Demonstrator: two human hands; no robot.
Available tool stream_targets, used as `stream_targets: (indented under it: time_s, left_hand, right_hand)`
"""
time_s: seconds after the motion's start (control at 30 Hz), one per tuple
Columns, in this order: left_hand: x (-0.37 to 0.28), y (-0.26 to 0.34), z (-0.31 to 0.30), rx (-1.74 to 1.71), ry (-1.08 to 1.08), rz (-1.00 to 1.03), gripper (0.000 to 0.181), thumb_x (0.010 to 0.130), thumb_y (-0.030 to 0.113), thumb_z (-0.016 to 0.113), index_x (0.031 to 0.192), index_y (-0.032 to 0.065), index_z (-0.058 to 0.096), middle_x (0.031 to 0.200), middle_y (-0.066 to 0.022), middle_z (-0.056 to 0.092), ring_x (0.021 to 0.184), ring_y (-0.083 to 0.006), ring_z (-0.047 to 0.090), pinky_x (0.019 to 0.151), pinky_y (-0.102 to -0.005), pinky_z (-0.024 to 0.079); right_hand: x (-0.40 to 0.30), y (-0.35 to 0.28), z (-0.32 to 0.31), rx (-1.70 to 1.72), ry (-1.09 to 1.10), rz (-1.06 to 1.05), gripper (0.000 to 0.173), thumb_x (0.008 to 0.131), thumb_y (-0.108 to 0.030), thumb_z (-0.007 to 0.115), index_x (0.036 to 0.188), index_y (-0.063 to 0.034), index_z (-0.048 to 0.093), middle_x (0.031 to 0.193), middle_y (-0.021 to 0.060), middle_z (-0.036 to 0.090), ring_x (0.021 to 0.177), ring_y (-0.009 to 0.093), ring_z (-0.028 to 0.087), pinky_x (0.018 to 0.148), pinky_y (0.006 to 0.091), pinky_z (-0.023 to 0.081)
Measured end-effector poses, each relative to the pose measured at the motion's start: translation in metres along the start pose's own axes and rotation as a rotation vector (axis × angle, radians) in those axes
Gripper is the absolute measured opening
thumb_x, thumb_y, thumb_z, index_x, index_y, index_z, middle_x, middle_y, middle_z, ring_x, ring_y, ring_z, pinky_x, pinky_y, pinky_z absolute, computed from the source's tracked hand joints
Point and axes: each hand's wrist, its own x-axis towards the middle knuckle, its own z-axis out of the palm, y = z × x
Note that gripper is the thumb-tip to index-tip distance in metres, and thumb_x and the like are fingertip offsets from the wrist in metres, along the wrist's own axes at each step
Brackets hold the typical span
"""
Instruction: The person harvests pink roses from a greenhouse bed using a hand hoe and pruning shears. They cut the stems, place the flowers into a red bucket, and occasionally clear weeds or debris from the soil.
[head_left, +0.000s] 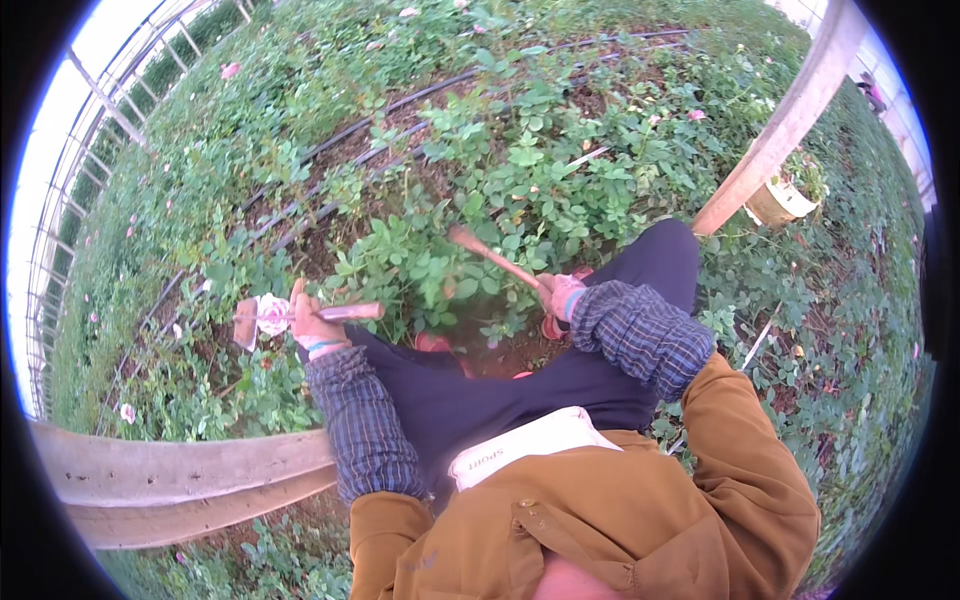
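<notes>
My left hand (311, 319), in a pinkish glove with a teal cuff, is closed around the wooden handle of a small hand tool (352, 311). This tool has a flat, brownish head (244, 325) at its left end, seemingly a hoe blade. A pale pink rose (272, 313) shows between that head and my fingers; whether I grip its stem cannot be told. My right hand (561, 295), gloved alike, grips a wooden-handled tool (499, 259). Its widened, blurred far end is among the leaves of a rose bush (427, 259) in front of my knees.
Dark drip hoses (322, 154) run through the rose beds. A pale post (787, 127) rises at right beside a planted whitish container (784, 202). Pale boards (195, 469) lie at lower left. Greenhouse framing (105, 97) stands at left; a distant person (870, 94) is at far right.
</notes>
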Motion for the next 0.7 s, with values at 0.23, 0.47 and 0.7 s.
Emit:
stream_targets:
  time_s: [0.23, 0.47, 0.7]
  left_hand:
    - [-0.018, 0.006, 0.012, 0.007, 0.019, -0.028, 0.036, 0.086, 0.013, 0.043, 0.120, 0.0082, 0.054, 0.057, 0.0083, 0.029, 0.045, -0.0047, 0.034, 0.041, -0.0240, 0.041]
    - [-0.012, 0.001, 0.002, -0.062, 0.026, -0.008, 0.037, 0.084, 0.010, 0.044, 0.119, 0.0056, 0.055, 0.058, 0.0080, 0.030, 0.047, -0.0048, 0.032, 0.043, -0.0206, 0.030]
    - [-0.012, 0.006, -0.001, 0.003, -0.011, 0.003, 0.037, 0.084, 0.012, 0.045, 0.119, 0.0064, 0.055, 0.059, 0.0077, 0.031, 0.046, -0.0057, 0.034, 0.041, -0.0208, 0.031]
  right_hand:
    - [0.004, 0.019, 0.018, 0.185, 0.093, 0.070, 0.027, 0.087, -0.028, 0.051, 0.105, -0.0119, 0.064, 0.062, 0.0073, 0.061, 0.054, 0.019, 0.060, 0.050, 0.0332, 0.047]
    - [-0.010, -0.001, -0.001, 0.169, 0.061, 0.129, 0.030, 0.086, -0.032, 0.052, 0.105, -0.0123, 0.064, 0.065, 0.0073, 0.063, 0.059, 0.019, 0.061, 0.055, 0.0330, 0.048]
    - [-0.009, -0.031, -0.002, 0.442, 0.262, 0.108, 0.026, 0.085, -0.029, 0.054, 0.103, -0.0130, 0.063, 0.071, 0.0141, 0.063, 0.067, 0.028, 0.063, 0.062, 0.0388, 0.047]
